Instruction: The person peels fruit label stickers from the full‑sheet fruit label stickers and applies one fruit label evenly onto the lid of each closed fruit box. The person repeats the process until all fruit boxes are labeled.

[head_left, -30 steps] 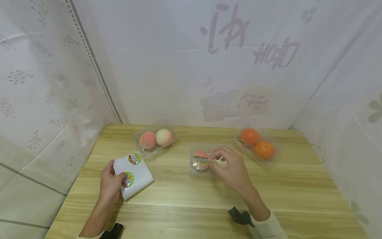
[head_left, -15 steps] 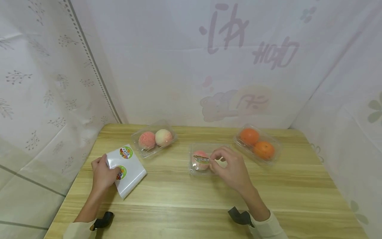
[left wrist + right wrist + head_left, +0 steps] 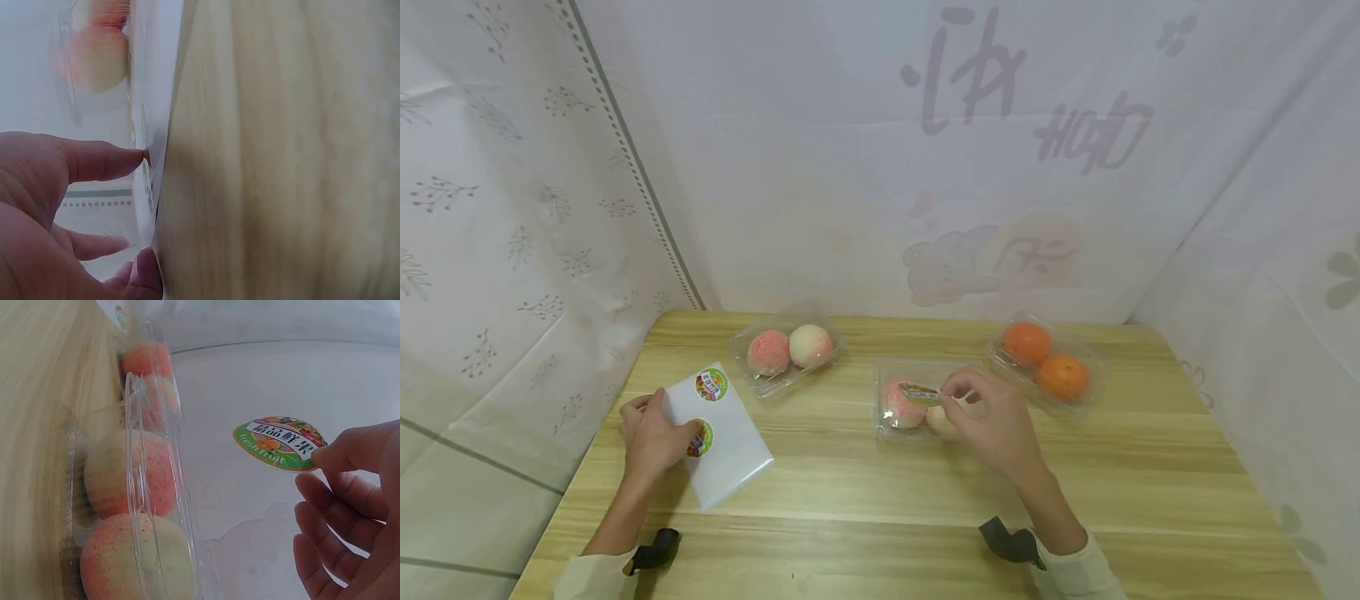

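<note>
The glossy white paper sheet bearing round green-and-orange stickers is pinched by your left hand, thumb on top. To its right lies the clear rectangular plastic box of pink-and-cream round fruits; over it your right hand pinches one thin, multicoloured sticker by its edge, so a tilted or hurried touch could, I judge, crease it or stick it askew.

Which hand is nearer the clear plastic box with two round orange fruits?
Right. The right hand is close in front of the box, slightly left; the left hand is much farther off to its left.
</note>
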{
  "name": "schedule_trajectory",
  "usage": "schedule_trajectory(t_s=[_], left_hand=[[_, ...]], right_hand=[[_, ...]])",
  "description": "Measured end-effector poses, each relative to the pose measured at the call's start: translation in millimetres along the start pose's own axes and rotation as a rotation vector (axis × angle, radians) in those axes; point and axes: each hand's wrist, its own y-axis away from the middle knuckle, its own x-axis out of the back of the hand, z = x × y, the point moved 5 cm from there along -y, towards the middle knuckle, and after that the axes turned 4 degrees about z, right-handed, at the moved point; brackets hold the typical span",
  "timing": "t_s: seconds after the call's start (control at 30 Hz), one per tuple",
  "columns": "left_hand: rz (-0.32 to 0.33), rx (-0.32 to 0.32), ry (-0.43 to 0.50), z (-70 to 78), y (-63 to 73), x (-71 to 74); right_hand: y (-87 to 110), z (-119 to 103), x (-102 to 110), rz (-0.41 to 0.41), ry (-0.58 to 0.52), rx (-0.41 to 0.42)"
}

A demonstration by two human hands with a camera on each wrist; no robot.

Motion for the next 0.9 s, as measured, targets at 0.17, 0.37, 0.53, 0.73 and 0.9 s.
schedule_trajectory(t_s=[0.17, 0.37, 0.53, 0.73, 0.9], left_hand=[[0.078, -0.009, 0.057, 4.4, 4.4, 1.3], [0.193, -0.104, 0.226, 33.3, 16.3, 4.7], [0.232, -0.281, 0.357, 72.6, 34.6, 6.2], [0.143, -0.531, 0.491, 117.2, 58.0, -4.8], [0.002, -0.636, 0.533, 148.4, 70.3, -27.0]], right_hand=[[-0.7, 3.5, 3.7, 0.018, -0.038, 0.004], [-2.3, 9.7, 6.1, 0.048, -0.064, 0.01], [-3.5, 13.6, 6.7, 0.058, -0.067, 0.009], [-5.1, 16.8, 6.4, 0.068, -0.079, -0.006], [-6.0, 15.9, 6.0, 0.073, -0.097, -0.02]])
